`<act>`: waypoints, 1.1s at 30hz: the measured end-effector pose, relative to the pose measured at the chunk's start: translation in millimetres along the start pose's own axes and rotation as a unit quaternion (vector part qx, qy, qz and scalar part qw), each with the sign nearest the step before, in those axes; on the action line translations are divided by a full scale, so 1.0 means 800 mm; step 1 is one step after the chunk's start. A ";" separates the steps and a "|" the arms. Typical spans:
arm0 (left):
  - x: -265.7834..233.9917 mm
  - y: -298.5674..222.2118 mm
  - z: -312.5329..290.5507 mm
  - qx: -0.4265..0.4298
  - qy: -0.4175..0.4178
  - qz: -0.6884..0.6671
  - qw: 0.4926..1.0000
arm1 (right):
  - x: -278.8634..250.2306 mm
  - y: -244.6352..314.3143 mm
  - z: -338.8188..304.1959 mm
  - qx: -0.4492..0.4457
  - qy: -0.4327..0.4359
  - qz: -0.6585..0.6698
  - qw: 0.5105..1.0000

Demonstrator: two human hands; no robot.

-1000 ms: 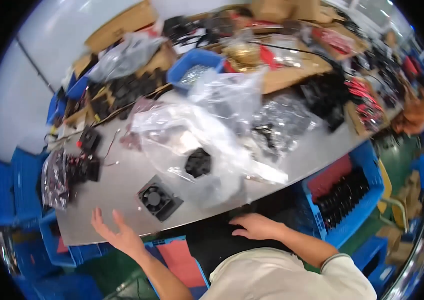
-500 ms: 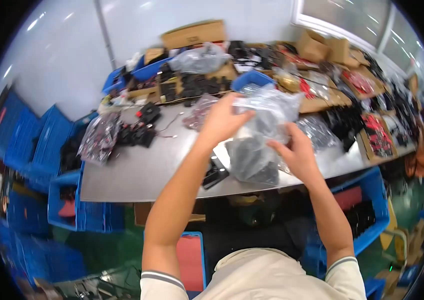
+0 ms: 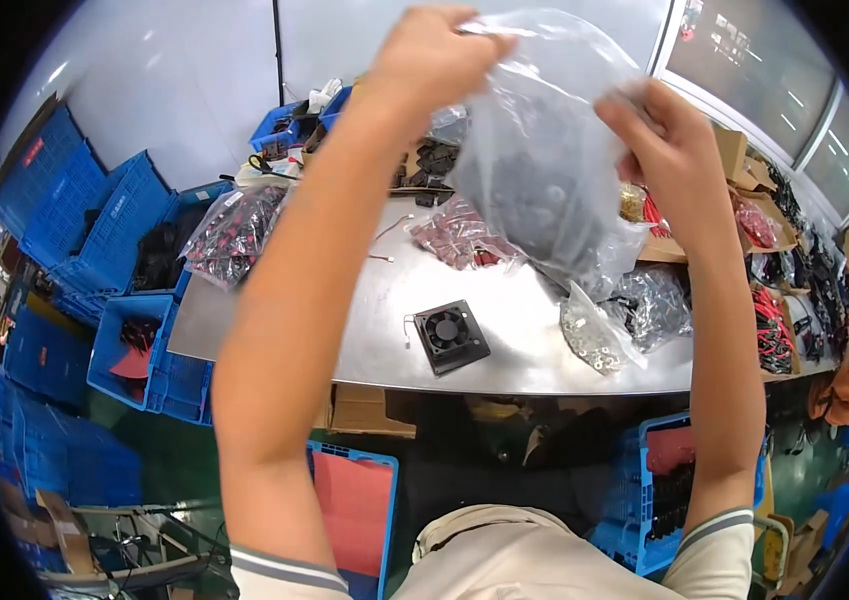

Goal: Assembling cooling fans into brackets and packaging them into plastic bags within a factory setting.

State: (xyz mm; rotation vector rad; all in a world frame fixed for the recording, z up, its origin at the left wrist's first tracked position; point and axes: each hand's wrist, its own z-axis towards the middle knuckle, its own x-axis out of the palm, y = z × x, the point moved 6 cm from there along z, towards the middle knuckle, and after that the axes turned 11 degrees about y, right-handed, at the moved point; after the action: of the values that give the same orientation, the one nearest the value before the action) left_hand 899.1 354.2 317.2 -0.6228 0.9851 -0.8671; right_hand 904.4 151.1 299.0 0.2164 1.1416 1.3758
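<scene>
Both my hands hold up a large clear plastic bag by its upper edge, over the far side of the metal table. Dark pieces fill its lower part; their kind cannot be made out. My left hand pinches the bag's top left corner, and my right hand grips its right edge with fingers curled. Below the bag, near the table's front, lies a black cooling fan on a square plate. To its right rests a small clear bag of pale little parts. A bag of reddish parts lies behind the fan.
Another bag of dark and red pieces lies at the table's left end. Blue crates stand stacked at the left, and another blue crate is below at the right. Boxes of red and black cables line the right side.
My hands have lifted the large bag up and away from me. The fan, partly covered before, now shows fully on the table. The bag of small pale parts has come into sight.
</scene>
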 end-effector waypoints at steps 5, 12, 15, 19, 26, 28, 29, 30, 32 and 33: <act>-0.065 0.063 0.011 -0.032 0.015 0.010 0.999 | 0.061 -0.004 0.062 -0.020 0.059 -0.013 0.998; -0.059 0.222 -0.013 -0.165 -0.012 -0.028 0.986 | 0.178 -0.118 0.086 -0.117 0.032 -0.137 0.983; -0.110 0.313 -0.041 -0.247 0.022 0.034 0.968 | 0.276 -0.164 0.085 0.016 0.075 0.007 0.997; -0.128 0.291 -0.106 -0.279 -0.089 -0.063 0.954 | 0.226 -0.116 -0.012 0.007 0.028 0.240 0.970; -0.132 0.189 -0.060 0.058 -0.206 -0.490 0.845 | 0.307 -0.063 -0.141 0.003 0.226 0.658 0.718; -0.087 0.153 -0.053 0.003 -0.216 -0.455 0.864 | 0.341 -0.061 -0.192 0.038 0.245 0.659 0.710; -0.105 0.169 -0.054 0.001 -0.219 -0.451 0.865 | 0.350 -0.064 -0.221 0.072 0.248 0.661 0.705; -0.148 0.185 -0.058 0.007 -0.219 -0.355 0.909 | 0.357 -0.057 -0.252 0.150 0.285 0.722 0.613; -0.158 0.187 -0.070 0.001 -0.218 -0.251 0.943 | 0.364 -0.042 -0.320 0.299 0.344 0.770 0.447; -0.145 0.181 -0.079 0.007 -0.225 -0.258 0.940 | 0.363 -0.035 -0.353 0.367 0.373 0.763 0.380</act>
State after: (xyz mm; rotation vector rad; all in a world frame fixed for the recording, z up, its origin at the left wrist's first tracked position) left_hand 858.5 524.2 228.9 -1.0407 0.3972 -1.1218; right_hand 655.5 252.5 -5.4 1.8948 2.5652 2.5022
